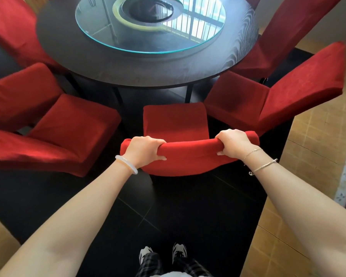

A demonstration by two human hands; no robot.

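Shoes (180,250) and checked trousers (150,264), cut off by the lower edge, stand on black floor tiles (188,206) that leave open room between the person and the red chair (190,154). Left hand (143,149), a pale bangle (126,163) at its wrist, grips the left end of the chair's top rail, fingers curled over the far side and thumb on the near side. Right hand (235,143), with thin bracelets (264,164), grips the right end likewise. The chair stands centrally, facing the round dark table (148,68); its seat's far edge lies near the table rim. Neighbouring chairs, left (68,126) and right (268,96), flank it across narrow gaps. The chair's legs are hidden under its cover. A glass turntable (148,43) is cut off at the top edge.
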